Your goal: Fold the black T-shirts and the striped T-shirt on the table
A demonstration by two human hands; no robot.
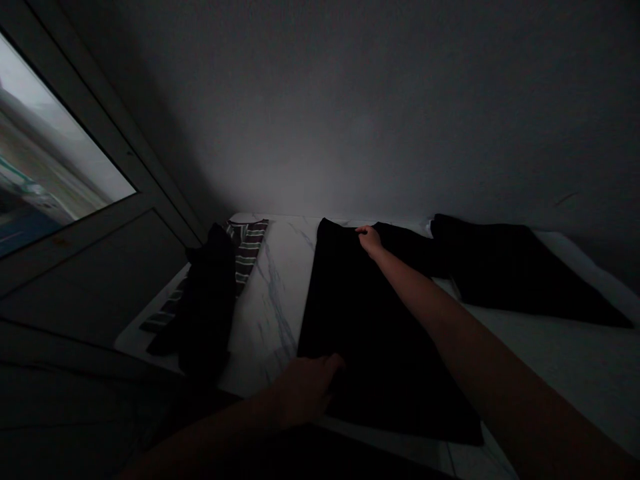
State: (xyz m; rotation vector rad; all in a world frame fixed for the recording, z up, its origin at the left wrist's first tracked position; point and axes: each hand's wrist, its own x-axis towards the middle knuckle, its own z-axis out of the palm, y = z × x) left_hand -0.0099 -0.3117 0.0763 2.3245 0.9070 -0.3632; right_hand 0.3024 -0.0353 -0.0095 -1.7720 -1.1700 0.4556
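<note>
A black garment (370, 340) lies spread on a white marble-patterned table; the dark light hides its folds and exact kind. What looks like a sleeve (410, 245) reaches out from its upper right side. My right hand (370, 241) stretches across to the far edge of the garment, its fingers pinched on the cloth there. Close to me, my left hand (311, 388) is closed at the garment's lower left edge, its fingertips mostly hidden in shadow.
On the left, a bunched black cloth (207, 307) lies over a striped cloth (250, 250). Another folded black garment (515, 273) occupies the right of the table (260, 340). A grey wall (325, 113) rises behind, and a door with a glass pane (100, 247) stands at left.
</note>
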